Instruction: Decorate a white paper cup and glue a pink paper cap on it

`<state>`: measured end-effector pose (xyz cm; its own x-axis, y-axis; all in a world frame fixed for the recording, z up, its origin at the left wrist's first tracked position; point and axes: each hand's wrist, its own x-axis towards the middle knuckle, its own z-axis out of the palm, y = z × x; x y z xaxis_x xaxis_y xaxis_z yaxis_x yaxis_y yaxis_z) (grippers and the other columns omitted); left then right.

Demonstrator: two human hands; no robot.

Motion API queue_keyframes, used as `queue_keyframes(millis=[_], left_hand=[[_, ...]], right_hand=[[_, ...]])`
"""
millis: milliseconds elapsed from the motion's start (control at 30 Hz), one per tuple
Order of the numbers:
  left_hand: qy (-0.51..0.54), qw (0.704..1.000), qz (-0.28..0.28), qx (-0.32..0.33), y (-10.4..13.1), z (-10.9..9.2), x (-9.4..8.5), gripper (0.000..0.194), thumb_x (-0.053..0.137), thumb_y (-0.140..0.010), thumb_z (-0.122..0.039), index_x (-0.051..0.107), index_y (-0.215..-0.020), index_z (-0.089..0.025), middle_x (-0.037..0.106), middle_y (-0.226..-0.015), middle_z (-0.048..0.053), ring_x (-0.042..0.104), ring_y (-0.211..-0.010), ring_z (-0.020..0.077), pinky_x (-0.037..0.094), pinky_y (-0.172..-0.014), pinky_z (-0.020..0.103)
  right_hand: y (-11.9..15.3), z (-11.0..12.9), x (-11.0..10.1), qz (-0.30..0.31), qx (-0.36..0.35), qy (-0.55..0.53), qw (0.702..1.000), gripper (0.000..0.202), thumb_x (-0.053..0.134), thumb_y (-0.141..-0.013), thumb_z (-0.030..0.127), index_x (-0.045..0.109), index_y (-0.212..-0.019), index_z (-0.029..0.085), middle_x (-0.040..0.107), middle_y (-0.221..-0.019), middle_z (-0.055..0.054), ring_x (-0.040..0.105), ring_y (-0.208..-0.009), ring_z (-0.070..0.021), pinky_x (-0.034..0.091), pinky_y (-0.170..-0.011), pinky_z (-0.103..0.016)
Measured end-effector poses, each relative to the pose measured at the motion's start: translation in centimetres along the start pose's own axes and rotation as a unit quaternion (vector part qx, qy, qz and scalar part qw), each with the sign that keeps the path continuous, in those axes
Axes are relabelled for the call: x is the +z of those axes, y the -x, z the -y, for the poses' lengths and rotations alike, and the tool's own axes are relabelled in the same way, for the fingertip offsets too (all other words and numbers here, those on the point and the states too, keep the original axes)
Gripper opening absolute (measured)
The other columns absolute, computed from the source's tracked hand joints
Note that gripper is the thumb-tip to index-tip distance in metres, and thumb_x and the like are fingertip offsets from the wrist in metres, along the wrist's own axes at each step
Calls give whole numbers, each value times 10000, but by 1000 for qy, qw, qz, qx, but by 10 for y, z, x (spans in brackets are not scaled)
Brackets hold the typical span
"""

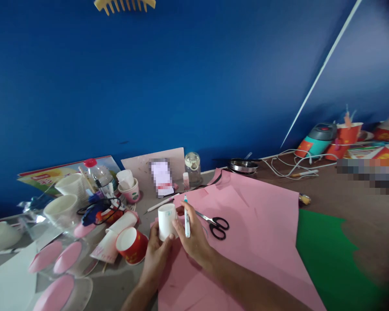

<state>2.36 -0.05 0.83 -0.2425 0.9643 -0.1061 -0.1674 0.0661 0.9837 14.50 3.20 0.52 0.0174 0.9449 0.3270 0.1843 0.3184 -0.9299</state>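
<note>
A white paper cup (166,221) is held upside down above the near-left part of the pink paper (256,242). My left hand (158,248) grips its left side and lower rim. On the cup's right side rest the fingers of my right hand (192,235), which also holds a white marker (187,222) with a light-blue tip, pointing up. A small pale blue-green mark shows on the cup near its top. Scissors with black handles (218,227) lie on the pink paper just right of my right hand. A red paper cup (132,245) stands left of my left hand.
Stacked white cups (61,211), a red-capped bottle (90,163) and pink oval pieces (68,258) crowd the left. A phone (162,175) leans at the back beside a clear jar (192,166). Green paper (330,259), white cables (278,166) and a teal container (316,142) lie right.
</note>
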Motion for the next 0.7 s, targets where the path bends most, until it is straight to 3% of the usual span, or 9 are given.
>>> queue_keyframes(millis=[67,133,267,400,567,700], left_hand=[[-13,1000,3,7,1,-2,0,634,834,-626,-399,615,-1176,-175,707,-1035,93,645,-908,254,496,-751,303],[17,1000,20,-12,2,-1,-1,608,818,-654,-411,607,-1182,-195,703,-1008,69,641,-840,221,491,-695,280],[127,988,61,-60,3,3,-3,461,758,-747,-414,613,-1143,-228,595,-711,-45,463,-502,93,378,-463,205],[166,976,119,-79,4,3,-4,431,775,-735,-428,652,-1084,-208,447,-539,-84,339,-431,84,320,-403,207],[137,974,153,-94,4,3,-8,614,821,-685,-443,646,-1225,-208,645,-728,7,476,-534,119,399,-531,253],[71,992,94,-54,3,3,-6,657,817,-660,-498,651,-1209,-177,627,-687,7,474,-536,138,369,-515,262]], right_hand=[[0,-2,1,13,11,-16,1000,510,573,-861,379,471,-1322,185,640,-1129,-118,631,-1045,-264,531,-900,-411],[-1,-4,1,17,20,-47,999,527,592,-847,369,458,-1326,192,648,-1120,-109,636,-1043,-258,530,-899,-401],[-4,-9,-2,11,49,-156,986,498,611,-844,368,459,-1293,213,670,-1078,-87,659,-988,-237,529,-869,-379],[-7,-10,-5,25,71,-260,963,446,656,-825,362,504,-1226,239,692,-1011,-57,675,-906,-214,543,-783,-338],[-8,-9,-9,50,42,-282,957,358,648,-840,344,543,-1166,238,700,-968,-47,674,-871,-195,545,-755,-319],[-9,-12,-8,32,15,-258,966,375,611,-868,360,493,-1204,243,674,-1004,-63,671,-915,-205,546,-774,-338]])
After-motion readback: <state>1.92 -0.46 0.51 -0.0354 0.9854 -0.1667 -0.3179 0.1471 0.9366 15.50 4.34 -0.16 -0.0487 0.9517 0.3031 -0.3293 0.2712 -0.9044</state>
